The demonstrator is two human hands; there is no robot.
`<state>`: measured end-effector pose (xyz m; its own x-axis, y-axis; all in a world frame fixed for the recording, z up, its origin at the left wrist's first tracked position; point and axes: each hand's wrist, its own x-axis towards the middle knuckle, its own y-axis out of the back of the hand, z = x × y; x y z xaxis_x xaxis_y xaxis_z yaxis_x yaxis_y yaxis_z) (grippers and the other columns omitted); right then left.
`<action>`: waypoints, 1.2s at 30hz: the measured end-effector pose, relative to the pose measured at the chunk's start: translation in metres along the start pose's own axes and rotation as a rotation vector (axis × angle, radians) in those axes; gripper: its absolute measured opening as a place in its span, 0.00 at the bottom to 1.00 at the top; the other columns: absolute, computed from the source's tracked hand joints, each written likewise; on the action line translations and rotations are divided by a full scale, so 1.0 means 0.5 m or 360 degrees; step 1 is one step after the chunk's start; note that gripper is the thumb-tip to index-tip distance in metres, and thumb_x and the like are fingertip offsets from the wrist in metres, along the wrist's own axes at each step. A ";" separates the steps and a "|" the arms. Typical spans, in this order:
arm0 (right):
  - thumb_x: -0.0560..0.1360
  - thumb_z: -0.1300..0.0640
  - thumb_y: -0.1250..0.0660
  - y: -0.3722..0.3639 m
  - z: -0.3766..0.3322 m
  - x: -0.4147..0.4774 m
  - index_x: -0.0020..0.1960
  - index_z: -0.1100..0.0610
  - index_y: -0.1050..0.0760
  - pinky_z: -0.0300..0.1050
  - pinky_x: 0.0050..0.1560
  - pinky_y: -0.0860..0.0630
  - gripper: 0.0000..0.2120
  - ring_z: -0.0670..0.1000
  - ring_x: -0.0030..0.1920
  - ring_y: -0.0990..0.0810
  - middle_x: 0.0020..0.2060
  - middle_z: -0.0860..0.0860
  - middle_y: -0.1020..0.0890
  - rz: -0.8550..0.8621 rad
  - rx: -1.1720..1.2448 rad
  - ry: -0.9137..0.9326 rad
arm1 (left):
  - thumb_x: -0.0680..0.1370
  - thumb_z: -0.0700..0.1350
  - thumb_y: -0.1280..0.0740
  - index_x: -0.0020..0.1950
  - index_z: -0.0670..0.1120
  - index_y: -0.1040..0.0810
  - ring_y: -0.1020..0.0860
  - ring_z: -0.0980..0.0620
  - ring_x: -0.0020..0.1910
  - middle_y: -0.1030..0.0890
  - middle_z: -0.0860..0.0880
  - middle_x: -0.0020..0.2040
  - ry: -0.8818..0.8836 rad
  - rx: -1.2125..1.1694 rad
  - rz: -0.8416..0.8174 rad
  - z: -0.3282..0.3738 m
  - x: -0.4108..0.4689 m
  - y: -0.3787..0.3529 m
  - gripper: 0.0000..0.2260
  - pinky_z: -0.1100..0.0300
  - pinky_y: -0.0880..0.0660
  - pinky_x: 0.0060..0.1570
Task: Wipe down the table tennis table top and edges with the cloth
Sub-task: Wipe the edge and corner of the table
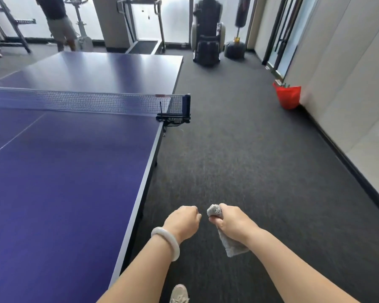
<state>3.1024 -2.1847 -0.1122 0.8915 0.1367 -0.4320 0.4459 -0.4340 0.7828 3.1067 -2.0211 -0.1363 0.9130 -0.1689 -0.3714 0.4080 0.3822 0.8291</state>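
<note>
The blue table tennis table (70, 171) fills the left of the view, its pale right edge (144, 182) running toward me. A net (81, 102) crosses it, clamped by a black post (175, 114) at the right edge. My right hand (232, 221) grips a bunched grey cloth (214, 211), whose tail (232, 246) hangs below the fist. My left hand (184, 221), a white bangle on its wrist, is curled into a fist with nothing in it. Both hands hover over the carpet, to the right of the table and not touching it.
Dark carpet (249, 149) stretches along the table's right side. A red bin (288, 96) stands by the right wall. A massage chair (207, 31), punching bag stand (236, 47) and treadmill (142, 25) line the far end. A person (57, 22) stands far left. My shoe (179, 294) shows below.
</note>
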 end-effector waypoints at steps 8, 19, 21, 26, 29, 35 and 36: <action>0.80 0.47 0.35 0.162 -0.003 0.294 0.50 0.56 0.29 0.50 0.52 0.27 0.12 0.58 0.55 0.21 0.55 0.57 0.19 0.0061 0.0087 -0.0143 | 0.84 0.49 0.44 0.57 0.43 0.24 0.23 0.41 0.57 0.21 0.42 0.58 -0.0159 0.0236 -0.0124 0.052 0.331 0.135 0.13 0.52 0.28 0.52; 0.79 0.49 0.35 0.397 0.111 0.755 0.48 0.54 0.28 0.47 0.48 0.29 0.09 0.57 0.55 0.21 0.52 0.55 0.19 0.0021 0.0178 -0.0003 | 0.83 0.48 0.44 0.58 0.43 0.25 0.23 0.39 0.57 0.21 0.41 0.58 -0.0089 0.0249 -0.0058 0.169 0.784 0.257 0.13 0.52 0.28 0.52; 0.79 0.48 0.34 0.450 0.119 0.839 0.46 0.51 0.29 0.45 0.47 0.32 0.08 0.55 0.55 0.21 0.51 0.53 0.20 -0.0022 0.0285 0.0036 | 0.83 0.48 0.44 0.59 0.43 0.25 0.24 0.40 0.58 0.21 0.41 0.59 -0.0027 0.0235 -0.0041 0.185 0.851 0.291 0.13 0.50 0.27 0.55; 0.80 0.49 0.34 0.569 0.089 1.053 0.62 0.55 0.25 0.43 0.55 0.31 0.14 0.52 0.59 0.23 0.57 0.52 0.20 -0.0045 0.0617 0.0071 | 0.82 0.51 0.41 0.68 0.45 0.30 0.28 0.43 0.65 0.26 0.45 0.64 0.0051 0.0332 0.0160 0.198 1.001 0.403 0.17 0.48 0.33 0.64; 0.81 0.49 0.35 0.601 0.054 1.160 0.62 0.55 0.24 0.44 0.57 0.30 0.13 0.52 0.57 0.22 0.55 0.53 0.19 -0.0133 0.0733 0.0096 | 0.82 0.53 0.40 0.70 0.46 0.31 0.29 0.44 0.65 0.27 0.46 0.64 0.0111 0.0454 0.0205 0.173 1.070 0.462 0.20 0.48 0.33 0.64; 0.81 0.49 0.35 0.650 -0.029 1.382 0.59 0.53 0.24 0.42 0.52 0.31 0.10 0.49 0.52 0.23 0.51 0.49 0.20 -0.0233 0.0809 0.0184 | 0.81 0.51 0.39 0.69 0.47 0.29 0.30 0.48 0.65 0.27 0.49 0.65 0.0080 0.0462 0.0467 0.090 1.257 0.585 0.17 0.52 0.35 0.66; 0.81 0.49 0.35 0.656 -0.043 1.416 0.58 0.53 0.24 0.42 0.52 0.31 0.10 0.49 0.52 0.23 0.50 0.49 0.20 -0.0231 0.0812 0.0184 | 0.81 0.51 0.40 0.69 0.47 0.28 0.30 0.49 0.65 0.27 0.49 0.65 0.0090 0.0459 0.0490 0.072 1.291 0.604 0.17 0.53 0.35 0.66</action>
<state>3.8813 -2.2113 -0.1516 0.8394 0.3119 -0.4451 0.4951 -0.7766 0.3895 3.8192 -2.0472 -0.1105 0.9940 -0.0335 -0.1039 0.1076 0.1357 0.9849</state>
